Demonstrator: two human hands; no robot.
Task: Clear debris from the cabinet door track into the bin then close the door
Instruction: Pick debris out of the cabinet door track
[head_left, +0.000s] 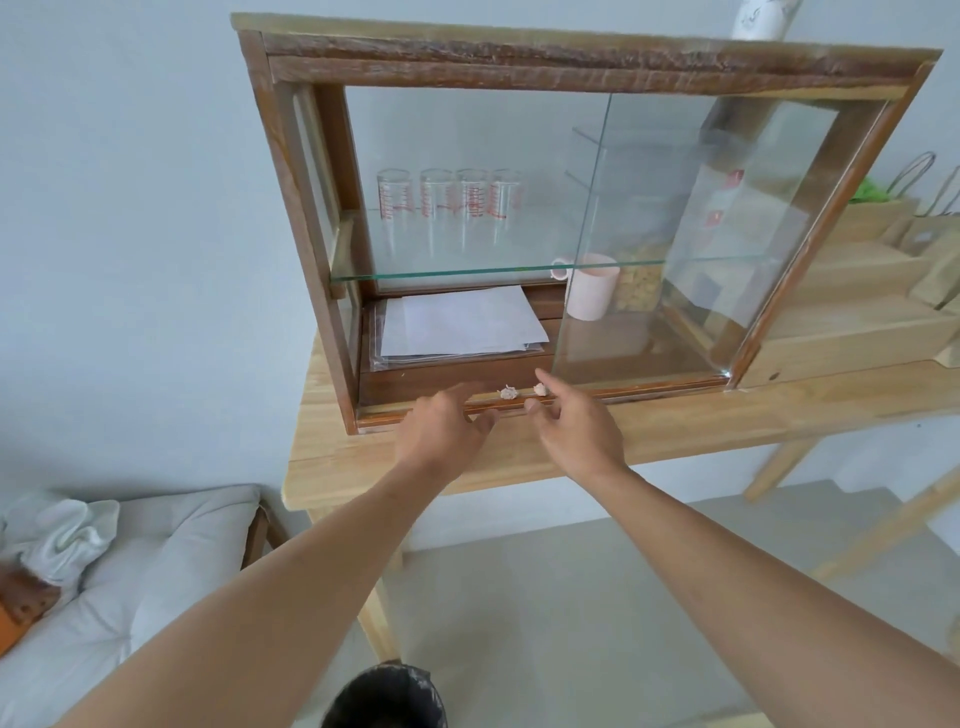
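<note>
A wooden cabinet (306, 218) with sliding glass doors stands on a light wooden table (675, 421). The glass door (649, 234) is slid to the right, leaving the left half open. Two small pale crumpled bits of debris (508, 392) (540, 389) lie in the bottom door track (649, 391). My left hand (441, 431) hovers at the track just left of them, fingers apart. My right hand (576, 421) is just right of them, forefinger stretched toward the glass edge, holding nothing. A black bin (387, 696) stands on the floor below.
Inside the cabinet are several measuring glasses (449, 208) on a glass shelf, white papers (462, 322) and a pink mug (592, 286) below. Paper bags (924, 228) sit on wooden steps at right. A cushioned seat (156, 551) with white cloth is at lower left.
</note>
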